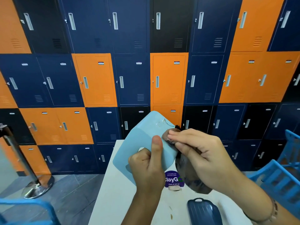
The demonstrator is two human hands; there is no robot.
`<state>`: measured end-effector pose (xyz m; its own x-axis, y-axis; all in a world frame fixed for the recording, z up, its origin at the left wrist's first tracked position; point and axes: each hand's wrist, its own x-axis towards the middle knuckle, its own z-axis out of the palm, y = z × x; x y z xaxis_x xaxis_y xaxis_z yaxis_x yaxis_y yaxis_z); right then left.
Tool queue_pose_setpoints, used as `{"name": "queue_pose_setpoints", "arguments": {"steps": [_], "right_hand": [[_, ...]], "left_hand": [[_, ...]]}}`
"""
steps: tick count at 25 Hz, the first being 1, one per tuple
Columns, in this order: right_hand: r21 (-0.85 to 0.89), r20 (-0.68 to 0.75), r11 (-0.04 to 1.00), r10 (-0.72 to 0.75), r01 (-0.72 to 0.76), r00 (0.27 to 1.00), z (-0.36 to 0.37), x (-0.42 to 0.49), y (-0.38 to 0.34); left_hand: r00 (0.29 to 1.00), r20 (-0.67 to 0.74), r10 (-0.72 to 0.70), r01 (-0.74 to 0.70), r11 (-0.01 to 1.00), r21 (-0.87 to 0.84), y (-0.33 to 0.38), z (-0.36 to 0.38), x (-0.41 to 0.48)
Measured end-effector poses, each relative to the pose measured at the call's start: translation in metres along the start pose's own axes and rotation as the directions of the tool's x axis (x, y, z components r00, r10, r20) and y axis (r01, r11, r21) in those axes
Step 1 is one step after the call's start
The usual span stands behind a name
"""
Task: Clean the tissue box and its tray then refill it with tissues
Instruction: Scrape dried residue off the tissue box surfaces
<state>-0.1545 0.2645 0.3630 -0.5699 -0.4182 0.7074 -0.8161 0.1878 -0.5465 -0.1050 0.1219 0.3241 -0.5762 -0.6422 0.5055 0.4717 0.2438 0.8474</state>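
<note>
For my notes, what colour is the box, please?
The box is light blue; head view.

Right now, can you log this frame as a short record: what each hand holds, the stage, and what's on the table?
left hand: grips the light blue tissue box, thumb on its face, above the white table
right hand: presses a brown cloth against the box
stage: box being wiped; no tissues in view
on table: dark blue tray, purple sticker
background: orange and blue lockers

Your left hand (146,166) holds the tissue box (142,135) above the table (113,200), cloth (193,182) at its right side; the tray (203,211) lies nearer (lockers (97,78) far behind).
</note>
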Motion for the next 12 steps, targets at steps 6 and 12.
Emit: {"name": "queue_pose_setpoints", "arguments": {"steps": [6, 12], "right_hand": [[0.017, 0.042, 1.000, -0.008, 0.007, 0.999, -0.002, -0.001, -0.002], [0.031, 0.022, 0.999, -0.032, 0.031, 0.999, -0.009, -0.011, 0.002]], "left_hand": [[1.000, 0.019, -0.022, 0.021, 0.999, 0.048, 0.002, 0.001, -0.001], [0.996, 0.069, -0.062, 0.060, 0.998, 0.032, 0.004, 0.000, -0.003]]}}
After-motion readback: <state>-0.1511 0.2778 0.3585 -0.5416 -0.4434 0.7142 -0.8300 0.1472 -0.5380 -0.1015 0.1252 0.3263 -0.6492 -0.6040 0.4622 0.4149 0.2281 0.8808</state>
